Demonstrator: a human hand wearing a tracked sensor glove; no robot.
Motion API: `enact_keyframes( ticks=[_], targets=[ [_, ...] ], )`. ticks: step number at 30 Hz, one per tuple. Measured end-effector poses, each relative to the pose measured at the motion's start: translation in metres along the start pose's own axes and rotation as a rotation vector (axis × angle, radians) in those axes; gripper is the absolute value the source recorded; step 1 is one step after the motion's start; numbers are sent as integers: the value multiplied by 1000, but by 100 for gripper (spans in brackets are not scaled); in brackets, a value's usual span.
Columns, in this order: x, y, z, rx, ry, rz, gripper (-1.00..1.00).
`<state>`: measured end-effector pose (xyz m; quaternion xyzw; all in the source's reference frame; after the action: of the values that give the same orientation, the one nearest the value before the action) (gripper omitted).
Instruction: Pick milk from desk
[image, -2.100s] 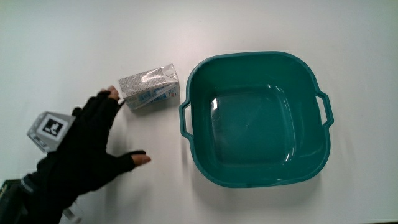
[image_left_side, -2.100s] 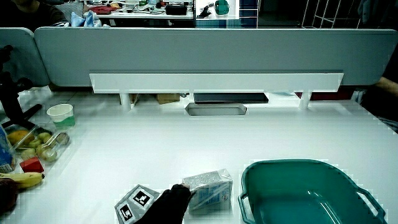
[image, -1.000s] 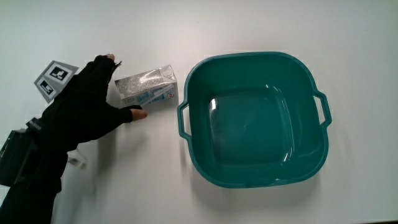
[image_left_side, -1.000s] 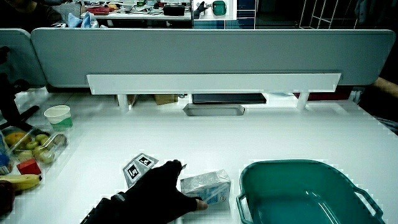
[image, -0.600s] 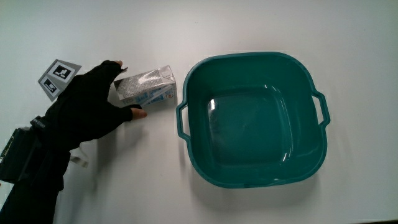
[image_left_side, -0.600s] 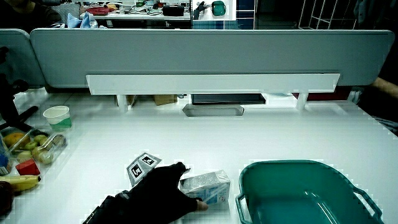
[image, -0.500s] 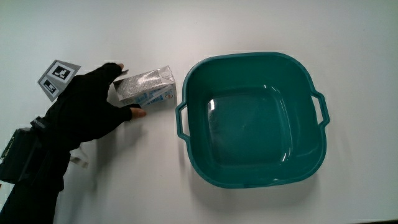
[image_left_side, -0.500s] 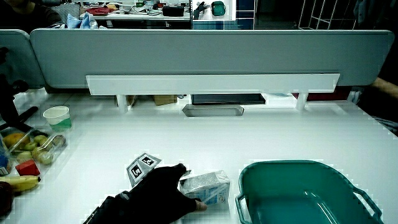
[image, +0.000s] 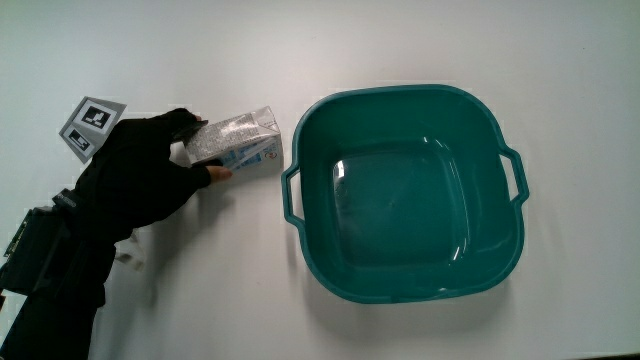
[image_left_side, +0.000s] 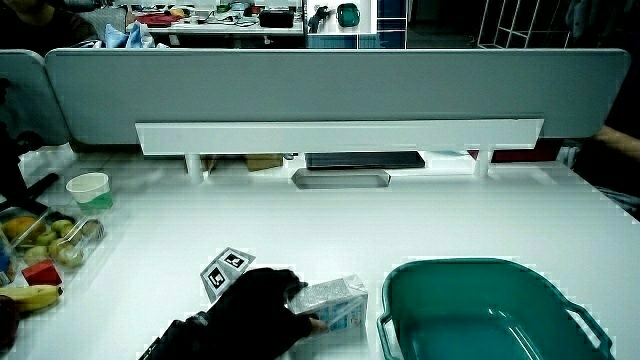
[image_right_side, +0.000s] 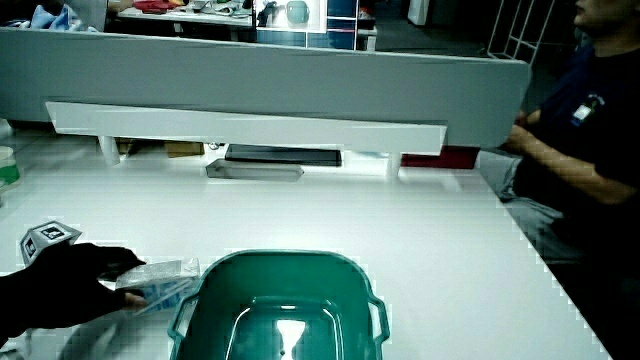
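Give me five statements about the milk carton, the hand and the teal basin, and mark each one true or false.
1. The hand is closed around one end of the milk carton. True.
2. The milk carton lies inside the teal basin. False: it is on the table beside the basin, outside its rim.
3. The basin holds several pieces of fruit. False: nothing can be seen in it.
4. A patterned cube sits on the back of the hand. True.
5. The carton stands upright on its base. False: it lies on its side; in a side view the end away from the hand looks a little tipped.
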<state>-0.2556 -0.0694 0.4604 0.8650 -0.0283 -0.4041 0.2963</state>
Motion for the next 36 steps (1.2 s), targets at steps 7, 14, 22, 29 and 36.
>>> enact_keyframes(
  ticks=[7, 14, 22, 29, 36],
  targets=[
    [0, -3, 0, -3, -11, -13, 89],
    [-3, -5, -1, 64, -26, -54, 100],
    [-4, -10, -2, 87, -64, -96, 100],
    [0, -16, 9, 91, -170, -177, 100],
    [31, -35, 28, 104, -226, -275, 100]
  ],
)
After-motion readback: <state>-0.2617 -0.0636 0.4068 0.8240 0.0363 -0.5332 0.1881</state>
